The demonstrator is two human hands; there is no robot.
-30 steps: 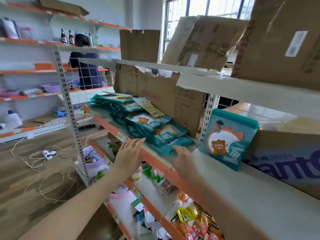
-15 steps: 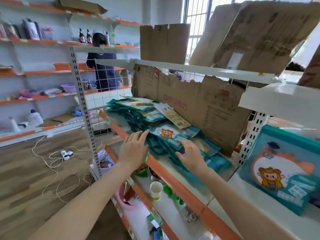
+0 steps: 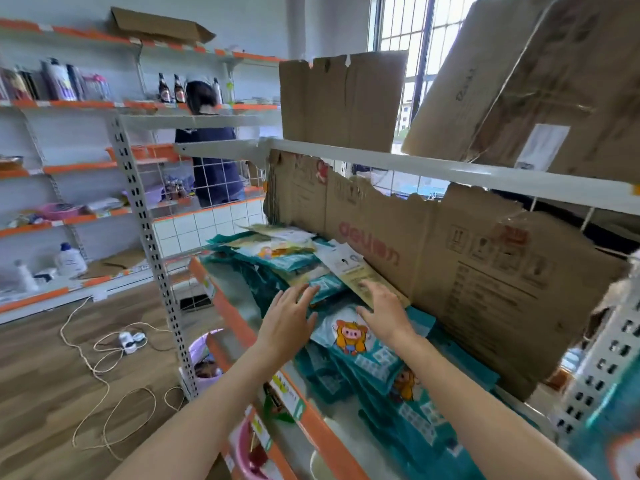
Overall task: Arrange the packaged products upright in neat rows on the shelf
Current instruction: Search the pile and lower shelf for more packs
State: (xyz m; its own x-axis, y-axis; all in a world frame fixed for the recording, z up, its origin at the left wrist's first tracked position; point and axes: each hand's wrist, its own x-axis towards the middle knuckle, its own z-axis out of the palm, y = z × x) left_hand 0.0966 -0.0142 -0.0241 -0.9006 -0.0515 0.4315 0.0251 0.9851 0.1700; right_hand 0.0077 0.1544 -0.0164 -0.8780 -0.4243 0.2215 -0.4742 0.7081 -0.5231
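Head view: both hands are over the heap of teal packets [image 3: 349, 344] lying flat and overlapping on the orange-edged shelf [image 3: 221, 299]. Left hand [image 3: 287, 323], fingers straight and spread, rests on the packets at the near side of the heap. Right hand [image 3: 384, 313], fingers likewise straight, lies on the packets beside the pig-printed one, fingertips touching a tan leaflet-like packet [image 3: 356, 275]. Neither hand grips anything.

Step in hand, by judgement: gathering the fallen stock, before any packet is stood up; no row is yet formed in this bay. The next move calls for closing the fingers round a few packets, lifting them clear of the overlap and setting them on edge.

Obstructions: a torn cardboard sheet [image 3: 450, 265] stands along the back of the bay, touching the heap, and limits depth. The upper shelf [image 3: 415, 168], loaded with cardboard boxes [image 3: 540, 84], limits headroom. The slippery, interleaved packets may slide when one is drawn out.

Elsewhere: a person [image 3: 211, 147] stands behind the wire mesh; a loose cable [image 3: 104, 372] lies on the wooden floor
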